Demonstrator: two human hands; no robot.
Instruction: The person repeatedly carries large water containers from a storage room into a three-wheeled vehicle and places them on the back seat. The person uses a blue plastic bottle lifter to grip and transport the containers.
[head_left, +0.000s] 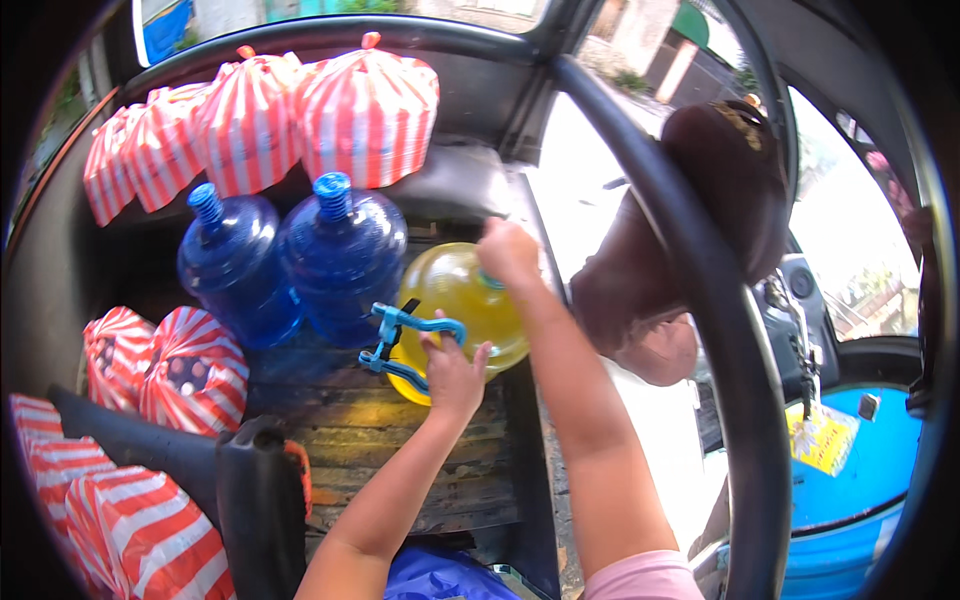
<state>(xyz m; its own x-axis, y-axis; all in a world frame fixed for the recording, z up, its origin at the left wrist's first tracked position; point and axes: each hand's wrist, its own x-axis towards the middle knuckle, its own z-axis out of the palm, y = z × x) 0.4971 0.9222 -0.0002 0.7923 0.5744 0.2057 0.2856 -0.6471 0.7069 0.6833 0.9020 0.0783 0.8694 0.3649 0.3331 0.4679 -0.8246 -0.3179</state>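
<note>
A yellow-tinted round water jug (500, 325) stands on the slatted floor at the middle. My right hand (508, 250) is closed around its neck, where a bit of green-blue shows under the fingers. My left hand (455, 378) lies against the jug's near side, thumb and fingers apart. Its fingertips touch a light blue carrying handle (388, 325) with a black strap, beside the jug's left wall. Two blue water jugs with blue caps stand to the left: a nearer-right jug (345, 250) and a farther-left jug (235, 265).
Several red-and-white striped bags (365, 120) line the back ledge; more striped bags (195, 370) sit at left. A dark curved bar (700, 250) crosses the right side. Beyond it are another person (640, 270) in dark brown clothing and a bright blue body panel (850, 490).
</note>
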